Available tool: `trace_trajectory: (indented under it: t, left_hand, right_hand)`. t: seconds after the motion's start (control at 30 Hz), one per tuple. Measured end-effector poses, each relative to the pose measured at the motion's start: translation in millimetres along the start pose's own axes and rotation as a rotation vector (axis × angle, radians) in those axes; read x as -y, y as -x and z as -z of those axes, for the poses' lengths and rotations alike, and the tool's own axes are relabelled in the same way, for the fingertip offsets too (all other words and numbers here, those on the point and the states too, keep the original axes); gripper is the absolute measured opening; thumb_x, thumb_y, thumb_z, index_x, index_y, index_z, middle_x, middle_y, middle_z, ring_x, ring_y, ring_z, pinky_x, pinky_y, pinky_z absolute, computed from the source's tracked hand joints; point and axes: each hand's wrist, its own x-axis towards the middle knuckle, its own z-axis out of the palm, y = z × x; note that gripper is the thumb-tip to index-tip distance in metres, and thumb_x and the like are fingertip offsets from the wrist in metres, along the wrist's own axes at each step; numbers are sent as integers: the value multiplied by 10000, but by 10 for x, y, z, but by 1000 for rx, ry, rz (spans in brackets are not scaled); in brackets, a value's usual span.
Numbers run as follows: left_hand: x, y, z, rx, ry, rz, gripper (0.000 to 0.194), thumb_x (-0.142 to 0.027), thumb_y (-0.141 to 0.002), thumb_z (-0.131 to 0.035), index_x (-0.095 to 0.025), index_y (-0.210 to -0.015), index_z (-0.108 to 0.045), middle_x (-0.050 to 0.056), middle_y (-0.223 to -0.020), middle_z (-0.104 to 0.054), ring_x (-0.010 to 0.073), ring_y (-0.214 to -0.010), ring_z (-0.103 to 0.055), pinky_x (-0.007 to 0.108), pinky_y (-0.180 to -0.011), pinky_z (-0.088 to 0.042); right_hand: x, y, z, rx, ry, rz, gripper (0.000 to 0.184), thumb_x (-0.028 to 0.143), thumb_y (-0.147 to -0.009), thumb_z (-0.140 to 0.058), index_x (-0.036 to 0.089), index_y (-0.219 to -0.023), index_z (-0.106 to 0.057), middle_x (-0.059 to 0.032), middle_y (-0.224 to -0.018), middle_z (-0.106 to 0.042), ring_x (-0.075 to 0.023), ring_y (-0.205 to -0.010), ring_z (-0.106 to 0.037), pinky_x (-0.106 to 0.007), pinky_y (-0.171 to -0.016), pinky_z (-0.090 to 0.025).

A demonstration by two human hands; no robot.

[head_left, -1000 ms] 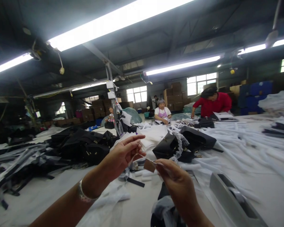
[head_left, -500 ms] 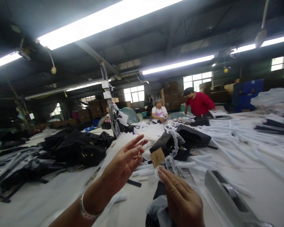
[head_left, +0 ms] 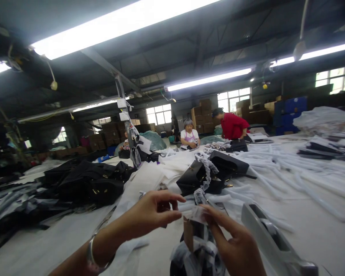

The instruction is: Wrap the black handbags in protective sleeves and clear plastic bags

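My right hand (head_left: 237, 239) pinches a piece of clear plastic (head_left: 199, 214) between thumb and fingers. A brown cardboard tag (head_left: 188, 234) hangs just below the plastic, seen nearly edge-on. Beneath it is a black item partly wrapped in translucent plastic (head_left: 199, 255), cut off by the lower edge of the view. My left hand (head_left: 156, 211), with a silver bangle at the wrist, is a short way left of the plastic. Its fingers are curved and apart, and I see nothing held in them.
A grey tape dispenser (head_left: 276, 237) stands at the right. Ahead lie black handbags (head_left: 230, 165) with a plastic-wrapped chain, and white wrapped strips (head_left: 276, 176). Black bags (head_left: 89, 180) are heaped at the left. Two people (head_left: 234, 124) (head_left: 189, 136) work across the table.
The tag has dropped from upright above my right fingers to hanging below the plastic. My left hand has lowered, and the thin string between its fingers no longer shows. The view has shifted slightly.
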Motion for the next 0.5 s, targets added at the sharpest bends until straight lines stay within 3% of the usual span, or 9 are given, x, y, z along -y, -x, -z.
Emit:
trace_trajectory:
  t: [0.1, 0.17, 0.23, 0.3, 0.4, 0.43, 0.5]
  left_hand:
    - [-11, -33, 79, -30, 255, 42, 357, -389, -803, -794, -209, -1109, -758, 41, -954, -683, 134, -787, -556, 218, -690, -413]
    - [-38, -48, 113, -95, 401, 57, 358, -390, -773, -829, -200, -1070, -767, 21, -882, -655, 91, -693, -493, 188, -618, -369]
    - [-69, -55, 118, -117, 543, 70, 367, -385, -755, -849, -193, -1058, -769, -8, -781, -590, 63, -611, -411, 172, -544, -310]
    - [-103, -61, 91, -111, 636, 74, 357, -364, -757, -855, -195, -1059, -768, -15, -764, -564, 56, -614, -413, 160, -543, -309]
    - [-172, -79, -8, -65, 671, 79, 320, -349, -788, -835, -204, -1065, -769, -2, -813, -603, 62, -676, -482, 150, -612, -371]
    - [-201, -90, -52, -36, 663, 79, 305, -348, -802, -823, -204, -1066, -770, 6, -838, -626, 64, -690, -499, 151, -628, -388]
    - [-263, -112, -140, 35, 631, 52, 279, -335, -839, -789, -197, -1080, -767, 32, -901, -678, 73, -719, -533, 160, -661, -420]
  right_hand:
    - [-74, -11, 6, 218, -323, -286, 334, 446, -879, -684, 242, -1133, -759, -80, -1158, -758, -280, -1068, -721, -395, -943, -587]
    - [-127, -4, -12, 295, -470, -375, 435, 482, -866, -691, 220, -1212, -717, -84, -1103, -775, -267, -993, -742, -389, -891, -602]
    - [-158, 6, -26, 311, -462, -386, 517, 490, -864, -687, 209, -1297, -660, -85, -1071, -778, -258, -941, -746, -382, -837, -612]
    - [-134, 6, -21, 241, -301, -319, 552, 482, -877, -662, 212, -1356, -611, -100, -1137, -755, -274, -995, -731, -400, -846, -610]
    - [32, -21, 8, 24, -5, -83, 548, 466, -885, -636, 242, -1383, -586, -115, -1363, -639, -312, -1227, -622, -468, -1009, -530]
    - [113, -33, 14, -8, 33, 6, 563, 469, -882, -635, 257, -1399, -567, -108, -1413, -601, -317, -1284, -578, -482, -1050, -496]
    - [278, -55, 7, 47, 11, 117, 602, 471, -870, -652, 281, -1428, -529, -92, -1435, -584, -309, -1322, -544, -475, -1081, -468]
